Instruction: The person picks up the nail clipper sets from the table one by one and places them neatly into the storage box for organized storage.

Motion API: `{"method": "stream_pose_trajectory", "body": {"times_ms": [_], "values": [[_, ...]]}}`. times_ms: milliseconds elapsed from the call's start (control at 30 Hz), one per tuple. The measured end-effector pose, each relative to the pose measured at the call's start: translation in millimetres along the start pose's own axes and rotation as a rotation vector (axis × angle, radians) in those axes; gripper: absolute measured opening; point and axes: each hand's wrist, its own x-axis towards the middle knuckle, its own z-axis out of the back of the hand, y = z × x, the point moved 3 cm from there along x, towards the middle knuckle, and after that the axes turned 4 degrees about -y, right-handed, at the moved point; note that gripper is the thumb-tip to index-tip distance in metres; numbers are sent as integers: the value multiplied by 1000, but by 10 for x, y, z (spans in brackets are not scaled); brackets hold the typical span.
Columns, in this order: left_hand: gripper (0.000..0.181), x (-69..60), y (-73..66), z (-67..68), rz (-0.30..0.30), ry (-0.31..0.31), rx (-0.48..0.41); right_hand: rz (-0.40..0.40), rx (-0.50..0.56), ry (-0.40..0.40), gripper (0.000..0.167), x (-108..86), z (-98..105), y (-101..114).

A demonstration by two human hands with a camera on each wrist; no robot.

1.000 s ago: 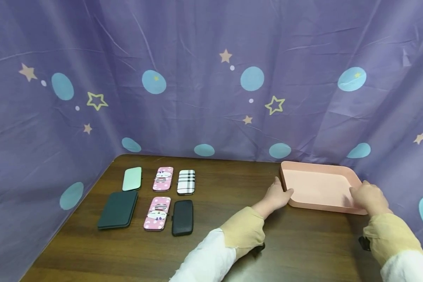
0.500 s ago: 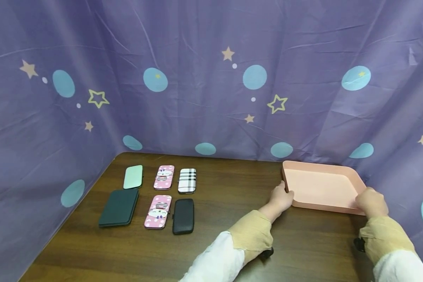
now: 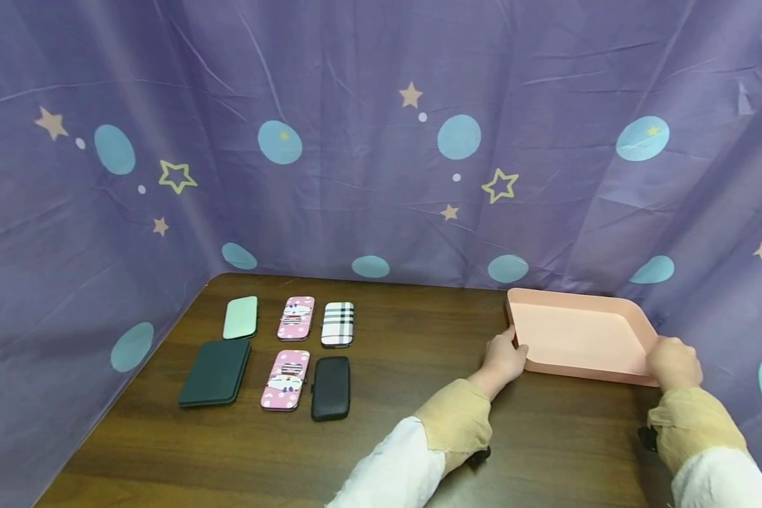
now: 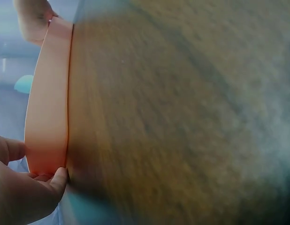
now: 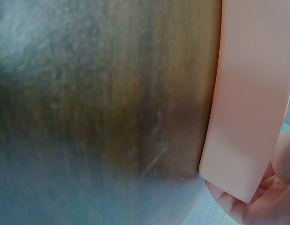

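A pink tray (image 3: 578, 339) lies at the back right of the wooden table, with nothing in it. My left hand (image 3: 504, 358) grips its near left corner; in the left wrist view the left hand (image 4: 30, 187) has thumb and fingers around the end of the tray's wall (image 4: 49, 103). At the near right corner my right hand (image 3: 674, 363) holds the tray. The right wrist view shows the fingers of the right hand (image 5: 271, 192) curled round the corner, partly hidden behind the tray wall (image 5: 250, 103).
On the table's left side lie a mint case (image 3: 240, 317), a dark green case (image 3: 214, 372), two pink cat-print cases (image 3: 296, 318) (image 3: 286, 380), a plaid case (image 3: 338, 324) and a black case (image 3: 331, 388). A purple curtain (image 3: 368, 141) hangs behind and at the left.
Since the first frame, my left hand has shifted slightly right and its fingers sit closer against the tray's left end. My right hand has moved slightly along the right end. The cases lie as before.
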Motion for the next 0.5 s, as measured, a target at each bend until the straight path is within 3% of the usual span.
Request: {"method": "stream_pose_trajectory", "body": {"times_ms": [233, 500], "values": [[46, 1, 15, 4, -27, -19, 32, 13, -13, -8, 36, -27, 31, 32], [37, 5, 53, 37, -19, -59, -17, -8, -25, 41, 41, -63, 35, 57]]}}
